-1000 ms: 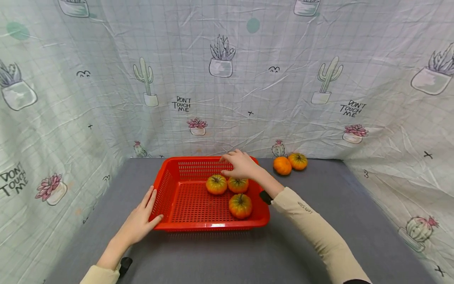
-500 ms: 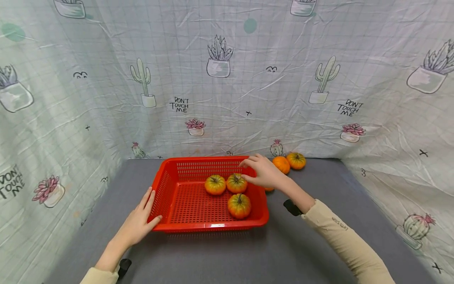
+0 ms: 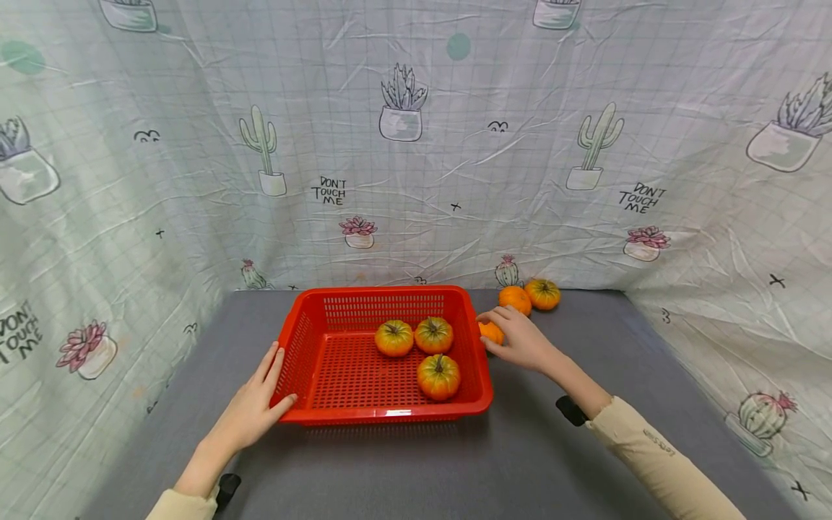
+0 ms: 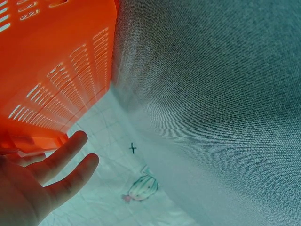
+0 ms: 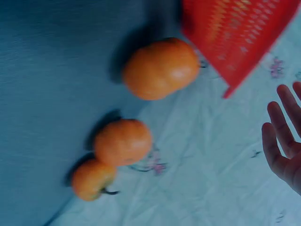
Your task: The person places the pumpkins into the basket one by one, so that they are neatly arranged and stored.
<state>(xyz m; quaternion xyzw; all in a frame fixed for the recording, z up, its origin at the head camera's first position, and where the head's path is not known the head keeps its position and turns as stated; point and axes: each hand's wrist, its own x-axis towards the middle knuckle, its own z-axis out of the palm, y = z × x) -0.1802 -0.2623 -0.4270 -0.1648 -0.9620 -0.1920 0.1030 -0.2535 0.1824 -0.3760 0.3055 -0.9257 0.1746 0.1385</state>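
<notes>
A red plastic basket (image 3: 325,416) with slotted walls stands on the grey table. Inside it, toward the right, sit three small orange-and-green pumpkins, one (image 3: 394,339) at the left, another (image 3: 433,336) beside it and one (image 3: 438,377) nearer the front. My left hand (image 3: 250,408) rests on the basket's left rim, fingers extended. Above an orange pumpkin (image 3: 490,333) just outside the right wall hovers my right hand (image 3: 523,341), fingers spread and partly hiding it. In the right wrist view this hand (image 5: 287,146) appears apart from that pumpkin (image 5: 161,69), holding nothing.
Farther back on the right, an orange pumpkin (image 3: 516,300) and a yellow-green one (image 3: 542,295) touch each other near the table's back edge. A patterned cloth (image 3: 403,188) hangs behind and along both sides of the table (image 3: 364,477).
My right hand has moved from over the basket, out past its right rim, and down toward the pumpkin beside it. The left hand stays on the rim.
</notes>
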